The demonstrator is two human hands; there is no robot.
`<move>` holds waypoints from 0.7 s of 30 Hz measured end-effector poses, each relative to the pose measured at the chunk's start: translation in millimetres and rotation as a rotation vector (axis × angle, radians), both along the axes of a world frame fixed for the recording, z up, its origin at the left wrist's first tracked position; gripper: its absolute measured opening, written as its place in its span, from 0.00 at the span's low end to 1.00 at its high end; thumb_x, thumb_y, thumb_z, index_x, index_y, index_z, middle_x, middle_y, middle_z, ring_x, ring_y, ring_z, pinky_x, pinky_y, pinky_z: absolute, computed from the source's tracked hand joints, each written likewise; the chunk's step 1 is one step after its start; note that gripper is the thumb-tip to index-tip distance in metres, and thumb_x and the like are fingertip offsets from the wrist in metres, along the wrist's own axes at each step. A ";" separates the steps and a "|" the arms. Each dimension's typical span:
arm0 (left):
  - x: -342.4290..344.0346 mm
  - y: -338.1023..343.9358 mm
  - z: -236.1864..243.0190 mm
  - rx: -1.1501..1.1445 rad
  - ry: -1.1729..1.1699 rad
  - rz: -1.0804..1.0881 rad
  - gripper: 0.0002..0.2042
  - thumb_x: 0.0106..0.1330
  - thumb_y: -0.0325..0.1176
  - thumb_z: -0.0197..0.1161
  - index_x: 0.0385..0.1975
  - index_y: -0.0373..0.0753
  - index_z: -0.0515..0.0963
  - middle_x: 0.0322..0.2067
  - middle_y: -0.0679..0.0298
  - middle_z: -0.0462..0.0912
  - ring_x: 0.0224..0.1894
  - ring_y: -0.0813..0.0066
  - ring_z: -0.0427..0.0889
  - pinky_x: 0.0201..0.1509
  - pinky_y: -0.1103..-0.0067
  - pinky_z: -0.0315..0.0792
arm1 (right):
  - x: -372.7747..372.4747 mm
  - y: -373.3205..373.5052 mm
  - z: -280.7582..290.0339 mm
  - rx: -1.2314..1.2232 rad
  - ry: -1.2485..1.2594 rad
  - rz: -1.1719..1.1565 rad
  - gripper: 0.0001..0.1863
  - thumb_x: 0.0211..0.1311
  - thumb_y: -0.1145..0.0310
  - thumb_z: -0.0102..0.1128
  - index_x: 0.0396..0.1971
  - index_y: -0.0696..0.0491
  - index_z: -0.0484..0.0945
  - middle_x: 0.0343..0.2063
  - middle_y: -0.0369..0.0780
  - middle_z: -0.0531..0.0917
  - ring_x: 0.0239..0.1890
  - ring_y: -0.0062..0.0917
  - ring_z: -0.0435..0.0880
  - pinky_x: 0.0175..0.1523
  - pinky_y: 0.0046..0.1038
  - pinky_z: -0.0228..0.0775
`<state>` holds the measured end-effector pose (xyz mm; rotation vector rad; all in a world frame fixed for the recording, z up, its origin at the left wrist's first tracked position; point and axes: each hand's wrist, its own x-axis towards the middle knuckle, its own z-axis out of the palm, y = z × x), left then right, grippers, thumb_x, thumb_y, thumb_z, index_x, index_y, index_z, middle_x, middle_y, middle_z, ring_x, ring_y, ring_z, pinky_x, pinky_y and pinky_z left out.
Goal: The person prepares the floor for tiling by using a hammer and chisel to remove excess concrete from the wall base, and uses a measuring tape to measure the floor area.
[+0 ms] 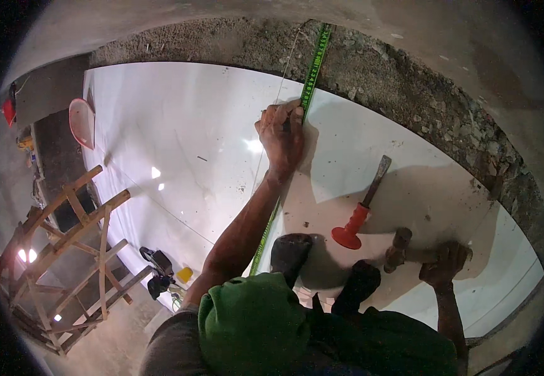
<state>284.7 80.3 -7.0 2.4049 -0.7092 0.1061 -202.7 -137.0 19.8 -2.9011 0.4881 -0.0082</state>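
On white glossy floor tiles, my left hand is closed, its thumb and fingers on the green tape measure blade. The blade runs from the rough strip at the far edge, past my hand and back under my forearm. At the right, my right hand grips the handle of a hammer, which lies low over the tiles with its head to the left. Between my hands rests a chisel with a red guarded grip, its blade pointing away. A thin string stretches beside the tape.
Broken, rough concrete borders the tiles along the wall. A wooden trestle-like frame stands at left, near a black power tool. A red-rimmed bowl-shaped thing is at the far left. Two dark shoes are close in front.
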 end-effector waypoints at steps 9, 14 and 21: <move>-3.3 -7.1 9.8 0.033 0.027 0.055 0.11 0.72 0.33 0.63 0.50 0.50 0.84 0.34 0.65 0.79 0.43 0.63 0.79 0.52 0.64 0.65 | 3.7 -0.4 5.0 0.003 0.017 0.004 0.19 0.57 0.57 0.53 0.39 0.58 0.71 0.38 0.55 0.72 0.42 0.55 0.73 0.48 0.59 0.61; -3.4 -1.7 9.0 0.134 -0.036 -0.019 0.20 0.65 0.27 0.63 0.55 0.57 0.83 0.39 0.67 0.77 0.48 0.65 0.77 0.54 0.63 0.64 | 0.9 -1.3 1.7 -0.099 -0.096 0.087 0.21 0.57 0.56 0.54 0.43 0.57 0.72 0.42 0.55 0.73 0.44 0.54 0.72 0.53 0.60 0.62; -6.7 -5.0 14.1 0.187 0.028 -0.023 0.28 0.57 0.24 0.64 0.58 0.60 0.82 0.42 0.66 0.75 0.51 0.64 0.75 0.56 0.62 0.63 | -22.4 0.1 -9.6 0.035 0.154 -0.057 0.27 0.60 0.54 0.54 0.54 0.57 0.71 0.46 0.56 0.75 0.49 0.57 0.73 0.56 0.62 0.61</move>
